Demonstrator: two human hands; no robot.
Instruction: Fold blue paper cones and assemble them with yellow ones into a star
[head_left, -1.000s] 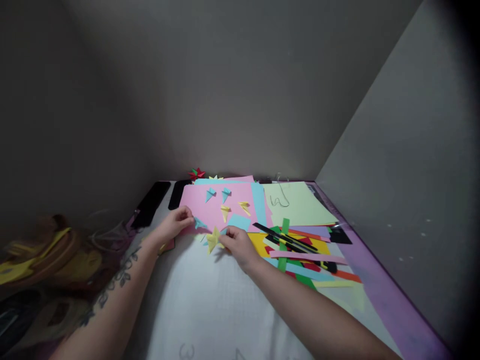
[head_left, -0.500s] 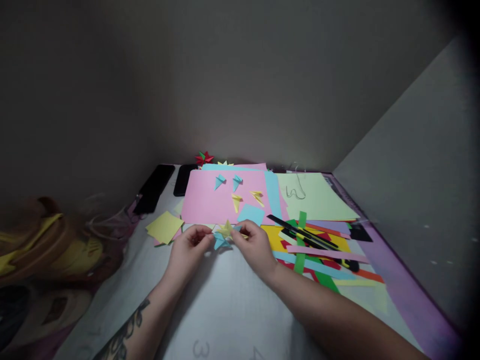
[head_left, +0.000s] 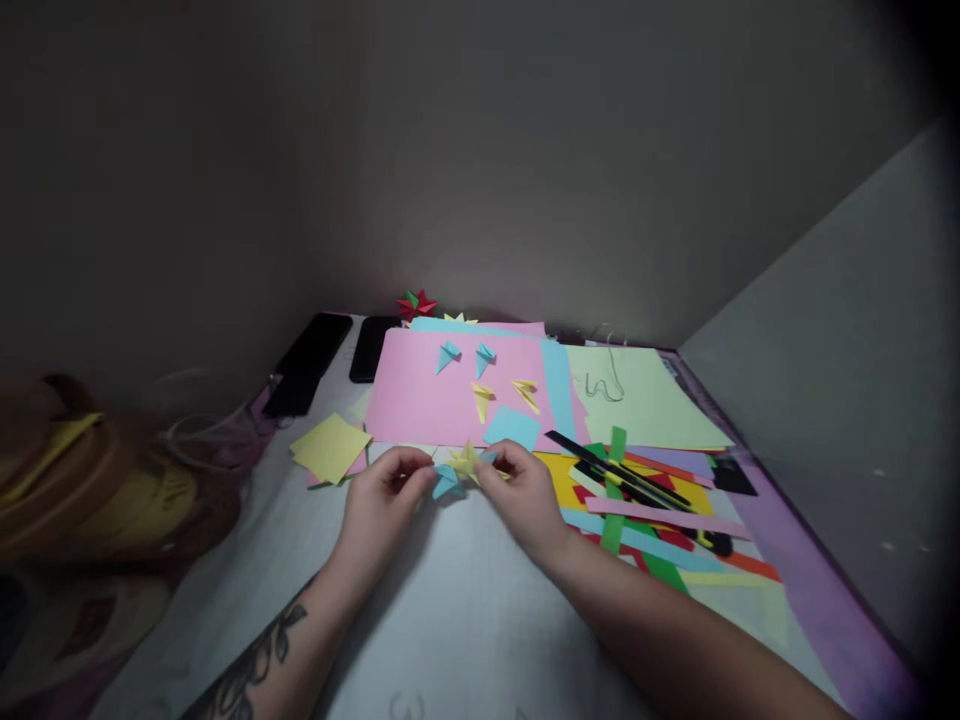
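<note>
My left hand (head_left: 384, 503) and my right hand (head_left: 523, 495) meet over the white table, both pinching a small folded paper star (head_left: 459, 468) of yellow and light blue points. The left fingers grip its blue side, the right fingers its yellow side. Just beyond lies a pink sheet (head_left: 420, 395) carrying two blue folded pieces (head_left: 448, 354), two yellow folded pieces (head_left: 481, 398) and a blue paper square (head_left: 512, 428).
Yellow paper squares (head_left: 328, 447) lie at the left. Black scissors (head_left: 615, 470) rest on a heap of coloured strips (head_left: 645, 515) at the right. A pale green sheet (head_left: 645, 405), two black phones (head_left: 309, 362), a red-green star (head_left: 417, 303) and walls close behind.
My left hand came from the pink sheet's edge to the star with a blue piece, and both hands now hold it together nearer to me. The view shifted slightly.
</note>
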